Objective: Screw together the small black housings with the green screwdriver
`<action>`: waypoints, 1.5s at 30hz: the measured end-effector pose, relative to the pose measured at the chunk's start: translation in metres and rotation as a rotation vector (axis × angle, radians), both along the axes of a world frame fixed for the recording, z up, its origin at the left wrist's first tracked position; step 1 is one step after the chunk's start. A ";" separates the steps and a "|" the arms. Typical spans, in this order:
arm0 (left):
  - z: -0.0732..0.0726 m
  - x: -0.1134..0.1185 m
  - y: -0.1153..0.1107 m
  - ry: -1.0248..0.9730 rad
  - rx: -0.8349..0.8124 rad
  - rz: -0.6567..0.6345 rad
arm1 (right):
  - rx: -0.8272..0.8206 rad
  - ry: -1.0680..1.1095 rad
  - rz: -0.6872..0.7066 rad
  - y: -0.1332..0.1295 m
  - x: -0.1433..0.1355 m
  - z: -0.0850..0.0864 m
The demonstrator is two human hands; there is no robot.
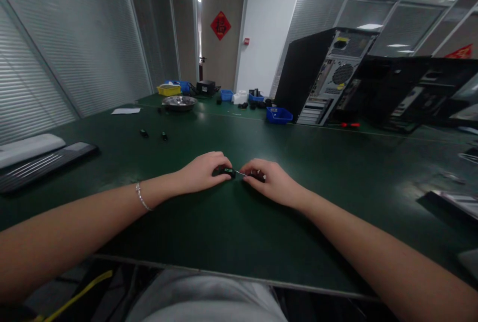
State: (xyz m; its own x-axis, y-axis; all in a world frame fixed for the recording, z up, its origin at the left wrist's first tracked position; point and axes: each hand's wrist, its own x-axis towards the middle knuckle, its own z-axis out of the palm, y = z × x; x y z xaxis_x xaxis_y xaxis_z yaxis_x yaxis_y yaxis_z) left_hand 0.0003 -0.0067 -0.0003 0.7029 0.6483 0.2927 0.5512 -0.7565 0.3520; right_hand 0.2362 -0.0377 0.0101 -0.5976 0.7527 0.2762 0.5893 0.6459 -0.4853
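My left hand (201, 171) is closed around a small black device (228, 171) with green marks on its top, just above the green table. From the right, my right hand (276, 181) grips a thin screwdriver (241, 173) with a dark handle mostly covered by the fingers. Its metal shaft points left, and the tip meets the device's right end; whether it sits in a screw or slot is too small to tell. Farther left on the table lie two small black pieces (144, 133), similar in size to the held one.
Beyond my hands stand a metal bowl (179, 104), a yellow bin (169, 90) and a blue bin (279, 115). A computer tower (308, 70) rises at the back right, near a red-handled tool (350, 125). At left lies a black slotted panel (48, 165).
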 end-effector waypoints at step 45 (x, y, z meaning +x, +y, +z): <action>0.003 0.006 -0.011 -0.200 -0.129 -0.013 | 0.102 -0.128 -0.048 -0.009 -0.010 -0.005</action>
